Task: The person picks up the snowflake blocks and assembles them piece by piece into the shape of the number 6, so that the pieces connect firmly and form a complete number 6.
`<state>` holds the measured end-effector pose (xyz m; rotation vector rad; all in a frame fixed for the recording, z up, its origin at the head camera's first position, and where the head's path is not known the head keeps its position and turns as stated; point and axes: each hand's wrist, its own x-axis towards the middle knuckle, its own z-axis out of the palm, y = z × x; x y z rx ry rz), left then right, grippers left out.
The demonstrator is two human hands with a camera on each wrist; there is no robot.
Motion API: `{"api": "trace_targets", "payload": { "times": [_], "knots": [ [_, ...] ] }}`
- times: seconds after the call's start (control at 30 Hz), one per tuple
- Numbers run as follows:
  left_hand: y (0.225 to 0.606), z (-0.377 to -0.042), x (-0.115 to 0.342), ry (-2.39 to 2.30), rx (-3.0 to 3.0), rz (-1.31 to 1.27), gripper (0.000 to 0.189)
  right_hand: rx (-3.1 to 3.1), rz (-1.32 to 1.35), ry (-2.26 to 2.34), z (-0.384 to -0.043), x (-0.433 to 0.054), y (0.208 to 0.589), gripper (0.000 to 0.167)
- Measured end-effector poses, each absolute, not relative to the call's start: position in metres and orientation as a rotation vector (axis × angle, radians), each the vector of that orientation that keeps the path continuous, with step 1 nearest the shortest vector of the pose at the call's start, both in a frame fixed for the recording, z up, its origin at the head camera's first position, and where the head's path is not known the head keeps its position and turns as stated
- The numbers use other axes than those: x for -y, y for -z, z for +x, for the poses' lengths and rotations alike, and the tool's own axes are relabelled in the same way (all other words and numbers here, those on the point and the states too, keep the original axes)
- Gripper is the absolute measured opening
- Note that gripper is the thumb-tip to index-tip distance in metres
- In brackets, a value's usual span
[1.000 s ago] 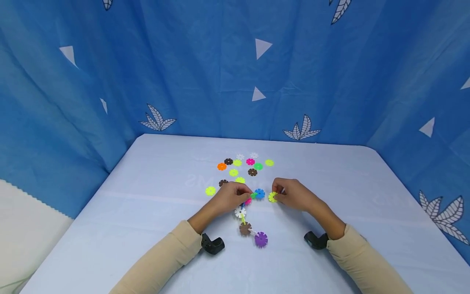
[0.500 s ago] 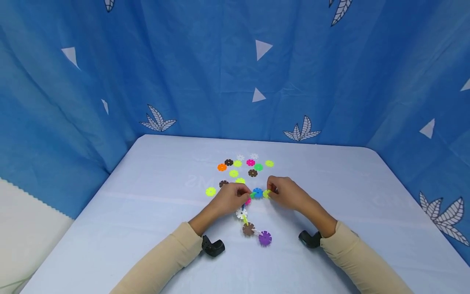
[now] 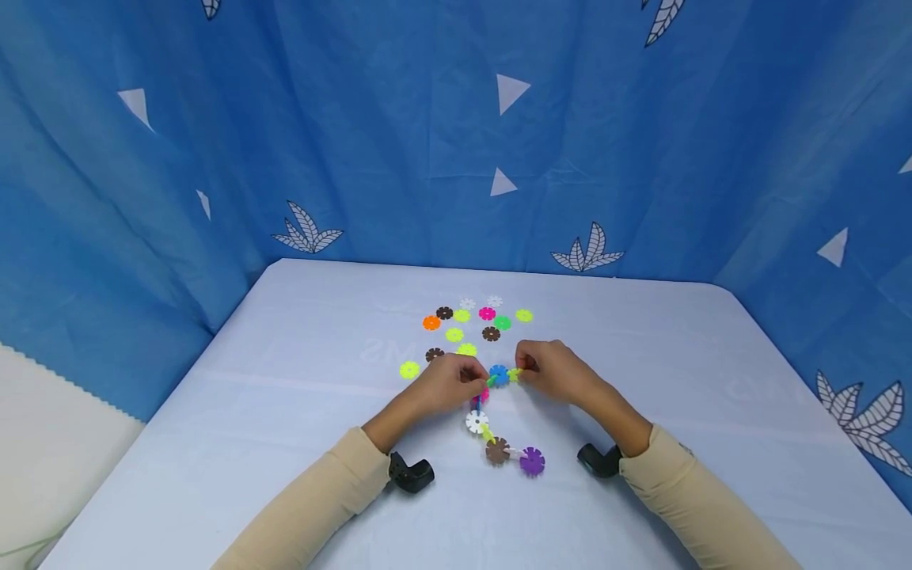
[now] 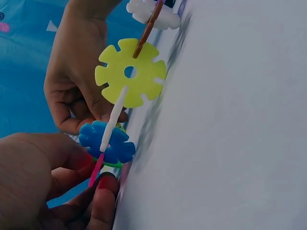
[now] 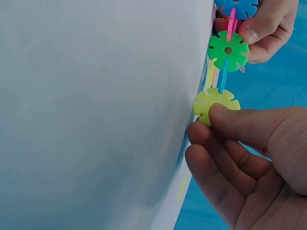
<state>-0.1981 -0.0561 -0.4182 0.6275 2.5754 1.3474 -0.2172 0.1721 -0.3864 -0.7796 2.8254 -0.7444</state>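
Observation:
A chain of notched plastic interlocking discs runs between and below the hands in the head view. My left hand [image 3: 445, 384] pinches the chain around its pink disc [image 3: 483, 395] and green disc [image 5: 236, 51]. Thumb and fingers of my right hand [image 3: 563, 372] pinch a yellow disc [image 5: 223, 96], which meets the edge of the blue disc [image 3: 499, 375]. Toward the near side, the chain continues with a white disc [image 3: 471, 426], a brown disc [image 3: 492, 453] and a purple disc [image 3: 531, 463] at its end. Left fingers partly hide the pink disc.
Loose discs lie beyond the hands on the white table [image 3: 321, 317], among them an orange disc [image 3: 431, 323] and several yellow ones. Black wrist devices [image 3: 412, 475] hang under both sleeves. A blue curtain [image 3: 399, 142] closes off the back.
My right hand has moved left, bringing the yellow disc from apart to the blue disc's edge. The chain's near end with the purple disc has swung right. The left hand stays almost in place.

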Motion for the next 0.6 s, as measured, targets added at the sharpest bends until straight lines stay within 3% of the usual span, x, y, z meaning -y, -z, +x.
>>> {"api": "trace_targets", "payload": {
  "times": [0.27, 0.6],
  "knots": [
    [0.418, -0.204, 0.062, -1.49, -2.404, 0.586, 0.029, -2.81, -0.783, 0.737, -0.22, -0.168, 0.386, 0.02],
    [0.424, -0.213, 0.059, -1.508, -2.442, 0.557, 0.015, -2.804, -0.808, 0.721, -0.221, -0.167, 0.386, 0.016]
  ]
}}
